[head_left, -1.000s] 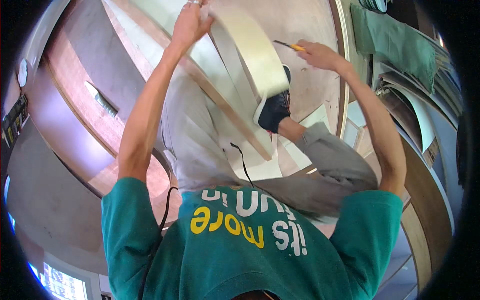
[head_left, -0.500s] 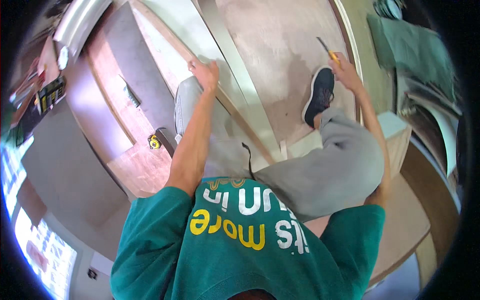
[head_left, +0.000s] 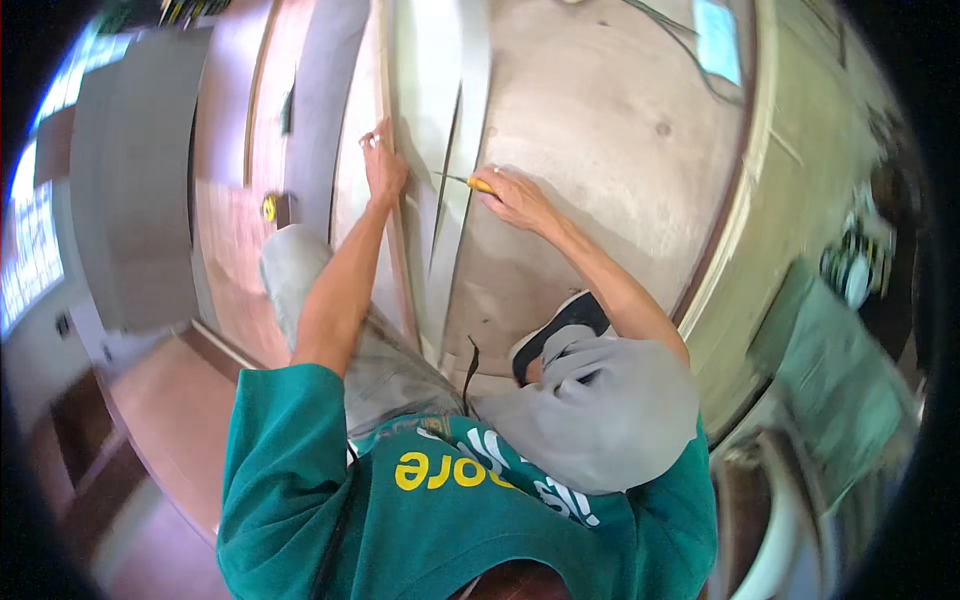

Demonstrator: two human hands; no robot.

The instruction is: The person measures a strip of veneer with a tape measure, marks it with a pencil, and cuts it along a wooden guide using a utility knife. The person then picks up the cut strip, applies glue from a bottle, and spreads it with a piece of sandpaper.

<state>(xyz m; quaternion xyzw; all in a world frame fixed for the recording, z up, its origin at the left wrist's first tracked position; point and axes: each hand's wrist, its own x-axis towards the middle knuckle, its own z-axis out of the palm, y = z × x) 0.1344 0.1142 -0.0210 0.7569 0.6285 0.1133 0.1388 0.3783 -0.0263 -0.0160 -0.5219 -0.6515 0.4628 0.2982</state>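
A long wooden strip (head_left: 404, 260) lies lengthwise along a pale sheet (head_left: 420, 90). My left hand (head_left: 383, 172) is closed over the strip, with fingers on its left edge. To the right, my right hand (head_left: 515, 198) grips a yellow-handled knife (head_left: 482, 186). Its thin blade points left, over a narrow pale strip (head_left: 472, 90) at the sheet's right side. A dark, tapering gap shows between that narrow strip and the sheet. Whether the blade tip touches the sheet is too small to tell.
On the left lie a yellow tape measure (head_left: 269, 208) and a small green-handled tool (head_left: 286, 112). My shoe (head_left: 560, 330) rests on the brown board (head_left: 610, 130). A light-blue rectangular item (head_left: 717, 40) lies far right, near a dark cable. Green cloth (head_left: 835, 370) hangs at the right.
My right hand has brought the knife from the far right in to the narrow pale strip. My left hand stays on the wooden strip. The view has turned, and the dark gap shows wider.
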